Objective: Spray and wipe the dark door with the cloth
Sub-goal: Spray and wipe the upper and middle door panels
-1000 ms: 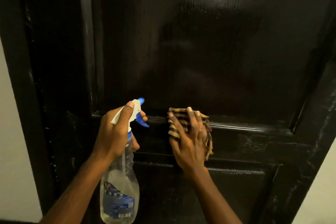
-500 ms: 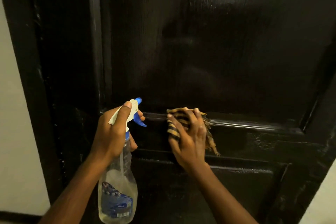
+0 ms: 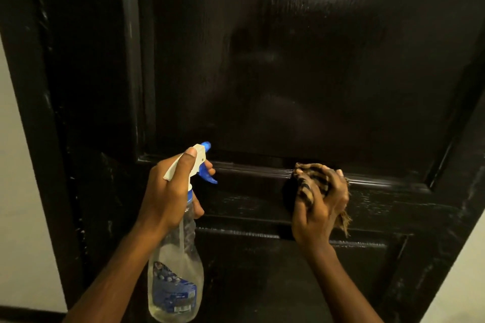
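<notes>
- Two hands are seen low on the dark door (image 3: pixel 288 73), at the rail between the upper and lower panels.
- The spray bottle (image 3: pixel 175 278) is gripped at its neck by the left hand (image 3: pixel 170 191). The fingers are curled round it, one fingertip is laid on the blue trigger (image 3: pixel 208 177), and the thumb is stretched along the white head.
- The blue nozzle (image 3: pixel 206 145) is aimed at the door just above the moulding (image 3: pixel 252 168). The bottle is held upright and partly filled with clear liquid. Whether it touches the door cannot be told.
- The cloth (image 3: pixel 312 183), striped brown and tan, is bunched in the right hand (image 3: pixel 320 212). The fingers are clenched round it, and a frayed corner is left hanging below the hand.
- The cloth is pressed against the moulding at the foot of the upper panel, right of the bottle and well apart from it.
- The step in hand is judged to be wiping along that moulding, with the spray held ready and no mist seen.
- A sheen is caught high on the upper panel. Whether that is wet spray or plain gloss cannot be told.
- Next, firm pressure into the grooves is called for, with the cloth drawn along toward the right corner.
- A fresh squirt may then be needed on the rail and the lower panel, which is judged not yet done.
</notes>
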